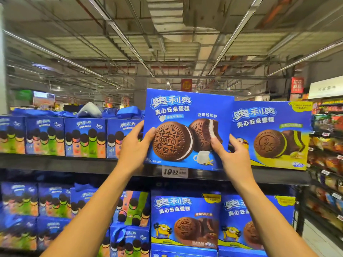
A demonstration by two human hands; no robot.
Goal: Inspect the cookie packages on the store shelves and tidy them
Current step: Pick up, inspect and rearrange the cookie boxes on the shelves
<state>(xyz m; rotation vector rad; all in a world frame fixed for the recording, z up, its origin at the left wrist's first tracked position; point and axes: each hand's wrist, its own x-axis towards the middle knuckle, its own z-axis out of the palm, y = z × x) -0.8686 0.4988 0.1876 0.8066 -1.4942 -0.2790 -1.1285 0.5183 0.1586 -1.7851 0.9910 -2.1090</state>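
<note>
Fingers of the left hand [132, 147] wrap the left edge of the blue cookie box [187, 127], thumb pressed on its front face beside the printed cookie, the other fingers hidden behind. The right hand [234, 156] grips the lower right part the same way, thumb on the front, fingers curled round the right edge. Both hands are closed on the box, which stands upright at the top shelf [74, 165], its bottom edge at the shelf lip just above the price tag [175, 172]. It partly covers the yellow-trimmed box [274, 136] beside it on the right. The box looks like stiff, light cardboard with a glossy, somewhat slippery print; it probably dents at the corners if squeezed. Holding both side edges low down, as here, seems the steadiest grip for sliding it back square.
</note>
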